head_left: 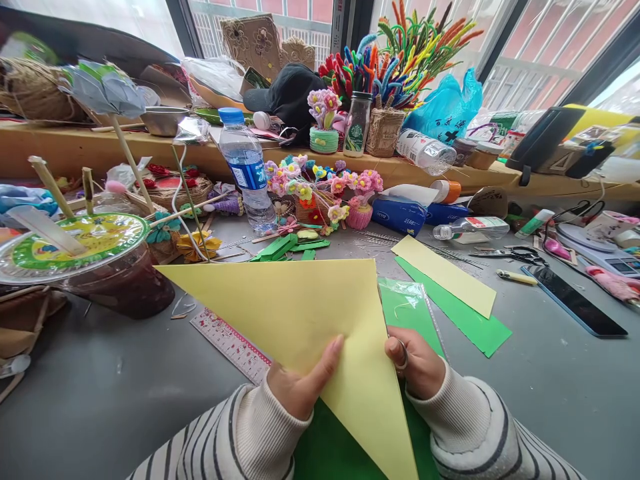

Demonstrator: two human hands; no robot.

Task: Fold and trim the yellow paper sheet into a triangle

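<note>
A sheet of yellow paper (pixel 300 300), folded into a large triangle, is tilted up in front of me. My left hand (pixel 305 387) grips it from below, thumb pressed on the front and fingers hidden behind. At its right edge, my right hand (pixel 417 363) is closed with thumb and fingers pinching the paper. A thin dark loop shows by the right thumb; whether it is a ring or a handle, I cannot tell. Green paper (pixel 330 440) lies beneath, and more green sheets in a clear sleeve (pixel 410 300) show behind the right hand. A pink-patterned ruler (pixel 230 343) is partly covered.
Yellow (pixel 447 277) and green strips (pixel 480 327) lie at the right, near scissors (pixel 515 255), a cutter (pixel 517 277) and a phone (pixel 575 300). At left stands a sealed drink cup (pixel 135 280). A water bottle (pixel 250 177) and pipe-cleaner flowers (pixel 320 187) line the back.
</note>
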